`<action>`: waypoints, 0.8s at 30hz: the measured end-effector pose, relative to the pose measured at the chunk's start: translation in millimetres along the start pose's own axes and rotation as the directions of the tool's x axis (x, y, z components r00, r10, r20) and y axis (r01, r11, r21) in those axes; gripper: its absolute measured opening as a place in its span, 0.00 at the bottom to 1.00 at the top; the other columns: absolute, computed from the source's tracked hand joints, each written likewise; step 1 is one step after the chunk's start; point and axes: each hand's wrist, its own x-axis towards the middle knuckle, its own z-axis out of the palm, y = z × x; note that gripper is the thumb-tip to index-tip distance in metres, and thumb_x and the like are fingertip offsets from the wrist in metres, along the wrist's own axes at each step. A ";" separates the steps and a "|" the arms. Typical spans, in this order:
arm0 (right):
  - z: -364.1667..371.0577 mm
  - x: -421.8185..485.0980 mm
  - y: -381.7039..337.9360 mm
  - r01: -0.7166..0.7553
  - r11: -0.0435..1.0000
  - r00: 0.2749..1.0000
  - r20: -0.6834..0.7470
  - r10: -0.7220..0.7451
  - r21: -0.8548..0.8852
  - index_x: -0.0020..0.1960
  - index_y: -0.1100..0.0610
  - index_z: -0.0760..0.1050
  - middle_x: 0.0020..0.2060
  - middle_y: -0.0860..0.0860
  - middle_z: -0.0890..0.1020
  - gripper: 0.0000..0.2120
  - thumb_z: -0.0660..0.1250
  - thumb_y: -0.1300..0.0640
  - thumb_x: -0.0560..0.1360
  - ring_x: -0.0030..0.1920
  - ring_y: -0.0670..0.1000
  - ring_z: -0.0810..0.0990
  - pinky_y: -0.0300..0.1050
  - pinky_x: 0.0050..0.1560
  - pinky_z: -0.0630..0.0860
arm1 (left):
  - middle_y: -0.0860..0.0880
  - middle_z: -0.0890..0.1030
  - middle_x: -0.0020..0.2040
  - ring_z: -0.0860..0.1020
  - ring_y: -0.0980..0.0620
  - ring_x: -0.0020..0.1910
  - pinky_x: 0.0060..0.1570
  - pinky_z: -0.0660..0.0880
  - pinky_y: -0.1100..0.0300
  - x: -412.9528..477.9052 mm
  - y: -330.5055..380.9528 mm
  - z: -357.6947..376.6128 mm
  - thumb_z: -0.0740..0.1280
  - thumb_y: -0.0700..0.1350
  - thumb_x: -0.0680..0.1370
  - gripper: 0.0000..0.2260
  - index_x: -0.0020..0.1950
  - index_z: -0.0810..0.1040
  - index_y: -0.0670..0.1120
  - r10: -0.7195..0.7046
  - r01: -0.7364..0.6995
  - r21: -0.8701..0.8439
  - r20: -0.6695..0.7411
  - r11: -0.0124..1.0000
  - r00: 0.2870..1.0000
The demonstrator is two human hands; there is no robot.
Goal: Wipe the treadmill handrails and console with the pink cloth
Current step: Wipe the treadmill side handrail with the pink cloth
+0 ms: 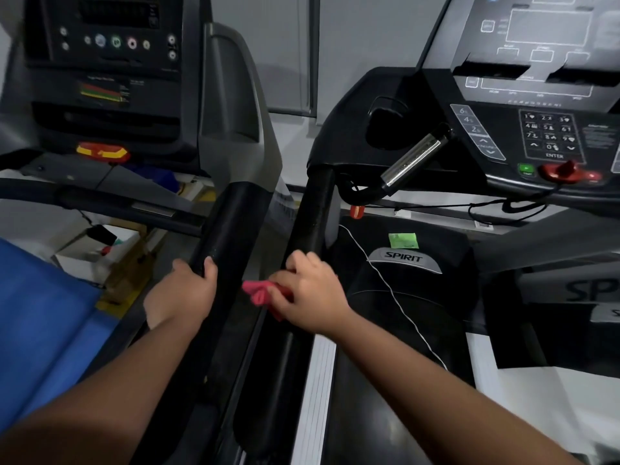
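Observation:
Two treadmills stand side by side. My left hand grips the black padded right handrail of the left treadmill, thumb over its top. My right hand holds the bunched pink cloth against the black left handrail of the right treadmill; the cloth sticks out to the left of my fingers. The left treadmill's console is at the top left. At the top right is the right treadmill's console, with its keypad.
A chrome pulse grip juts out below the right console, with a red safety key and black cord nearby. A thin white cable crosses the motor cover marked SPIRIT. A blue sheet lies at the left, beside several boxes.

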 end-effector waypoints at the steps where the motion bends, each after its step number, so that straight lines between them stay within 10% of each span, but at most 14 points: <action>1: 0.0 9.0 3.6 -0.046 0.999 0.999 -0.028 0.046 -0.014 0.44 0.50 0.82 0.40 0.50 0.72 0.17 0.58 0.43 0.72 0.42 0.54 0.71 0.47 0.39 0.71 | 0.38 0.79 0.46 0.70 0.45 0.35 0.32 0.63 0.55 0.0 -0.1 0.4 0.47 0.59 0.81 0.27 0.61 0.68 0.38 0.003 -0.003 0.002 0.000 1.000 1.000; 7: 1.3 50.8 -22.2 -0.215 0.941 0.944 0.191 0.269 -0.263 0.58 0.55 0.77 0.59 0.54 0.69 0.16 0.58 0.49 0.77 0.60 0.58 0.63 0.53 0.59 0.61 | 0.38 0.79 0.47 0.70 0.45 0.36 0.31 0.62 0.56 0.2 0.5 0.7 0.47 0.59 0.81 0.27 0.63 0.68 0.37 0.006 -0.006 0.016 0.002 1.000 1.000; 13: 14.3 10.4 -69.3 0.137 0.934 0.901 0.433 0.021 -0.331 0.59 0.55 0.77 0.58 0.56 0.73 0.16 0.60 0.49 0.77 0.59 0.57 0.67 0.51 0.59 0.63 | 0.37 0.79 0.49 0.69 0.45 0.37 0.31 0.62 0.55 -0.3 1.4 1.5 0.47 0.59 0.81 0.27 0.63 0.68 0.38 -0.012 0.012 0.040 -0.012 0.999 1.000; 17: 4.9 1.5 -49.8 0.105 0.968 0.955 0.294 -0.035 -0.228 0.39 0.48 0.83 0.38 0.49 0.77 0.14 0.71 0.39 0.62 0.43 0.54 0.74 0.45 0.42 0.69 | 0.39 0.78 0.44 0.68 0.47 0.34 0.30 0.61 0.56 -0.1 -0.6 1.6 0.47 0.59 0.81 0.27 0.63 0.68 0.38 -0.004 0.004 0.026 -0.015 1.000 1.000; 24: -6.4 57.2 -4.0 -0.184 0.964 0.950 0.216 0.225 -0.193 0.56 0.50 0.79 0.55 0.50 0.73 0.16 0.59 0.44 0.76 0.56 0.55 0.65 0.50 0.54 0.61 | 0.44 0.72 0.38 0.67 0.49 0.30 0.30 0.63 0.56 1.0 -1.6 2.0 0.47 0.60 0.81 0.26 0.61 0.68 0.39 0.003 -0.003 0.014 -0.020 1.000 1.000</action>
